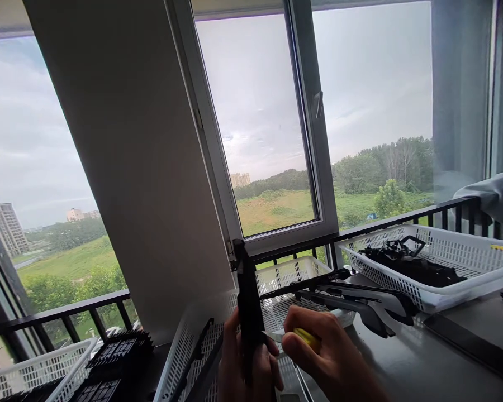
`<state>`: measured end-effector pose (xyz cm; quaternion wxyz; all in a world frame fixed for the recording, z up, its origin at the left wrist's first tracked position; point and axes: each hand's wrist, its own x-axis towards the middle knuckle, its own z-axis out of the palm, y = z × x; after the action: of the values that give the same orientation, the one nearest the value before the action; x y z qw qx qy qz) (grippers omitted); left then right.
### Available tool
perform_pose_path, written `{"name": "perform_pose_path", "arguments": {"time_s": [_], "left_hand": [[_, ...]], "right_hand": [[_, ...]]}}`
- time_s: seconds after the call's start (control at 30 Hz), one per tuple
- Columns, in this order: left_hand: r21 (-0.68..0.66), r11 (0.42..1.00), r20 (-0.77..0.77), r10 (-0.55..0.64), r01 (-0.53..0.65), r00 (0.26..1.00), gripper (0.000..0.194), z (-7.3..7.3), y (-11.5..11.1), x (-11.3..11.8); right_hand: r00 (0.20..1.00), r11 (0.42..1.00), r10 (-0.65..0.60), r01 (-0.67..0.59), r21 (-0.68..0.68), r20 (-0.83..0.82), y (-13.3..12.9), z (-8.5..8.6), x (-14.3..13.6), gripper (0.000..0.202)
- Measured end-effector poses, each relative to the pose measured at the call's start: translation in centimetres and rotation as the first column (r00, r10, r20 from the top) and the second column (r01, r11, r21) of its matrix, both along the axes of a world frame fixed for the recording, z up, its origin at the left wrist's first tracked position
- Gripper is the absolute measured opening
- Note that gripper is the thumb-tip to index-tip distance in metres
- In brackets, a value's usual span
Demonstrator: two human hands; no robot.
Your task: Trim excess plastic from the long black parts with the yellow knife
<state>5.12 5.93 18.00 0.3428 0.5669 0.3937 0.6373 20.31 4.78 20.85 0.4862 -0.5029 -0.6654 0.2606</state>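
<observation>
My left hand (260, 371) is closed around a long, dark plastic part (248, 301), which stands nearly upright in front of me. In my right hand (329, 349) is a small knife with a yellow handle (308, 338), gripped in curled fingers. Its pale blade points left and meets the right edge of the plastic part, near my left fingers. Whether the blade cuts into the plastic I cannot tell. The lower end of the part is hidden by my left hand and shadow.
Behind my hands stands a white mesh basket (293, 271), with several long black parts (352, 298) across its right side. Another white basket (440, 296) at right holds black pieces. Black gridded parts (117, 352) are stacked at left. A railing (385, 220) and windows rise behind.
</observation>
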Motion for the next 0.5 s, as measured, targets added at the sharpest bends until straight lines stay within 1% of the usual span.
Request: {"name": "perform_pose_path", "arguments": {"time_s": [0.07,0.17,0.3,0.4,0.5], "left_hand": [[0.003,0.998,-0.061,-0.058,0.059,0.996,0.054,-0.8,0.2,0.0],[0.011,0.993,-0.135,-0.119,0.121,0.984,0.048,-1.5,0.4,-0.5],[0.024,0.979,-0.19,-0.193,0.201,0.962,0.042,-1.5,0.8,-1.5],[0.041,0.965,-0.256,-0.242,0.261,0.936,0.046,-1.3,1.0,-2.2],[0.03,0.951,-0.282,-0.286,0.306,0.916,0.051,-1.3,1.0,-2.7]], "right_hand": [[1.0,0.998,0.015,-0.015,-0.054,0.005,0.2,0.1,0.2,0.083],[0.999,0.996,0.03,-0.028,-0.087,0.027,0.3,0.4,0.6,0.074],[0.993,0.991,0.021,-0.005,-0.135,0.114,0.0,0.6,1.3,0.06],[0.988,0.984,0.006,0.021,-0.174,0.157,-0.1,0.5,1.7,0.054],[0.985,0.985,0.014,0.016,-0.172,0.171,0.0,0.6,1.9,0.05]]}}
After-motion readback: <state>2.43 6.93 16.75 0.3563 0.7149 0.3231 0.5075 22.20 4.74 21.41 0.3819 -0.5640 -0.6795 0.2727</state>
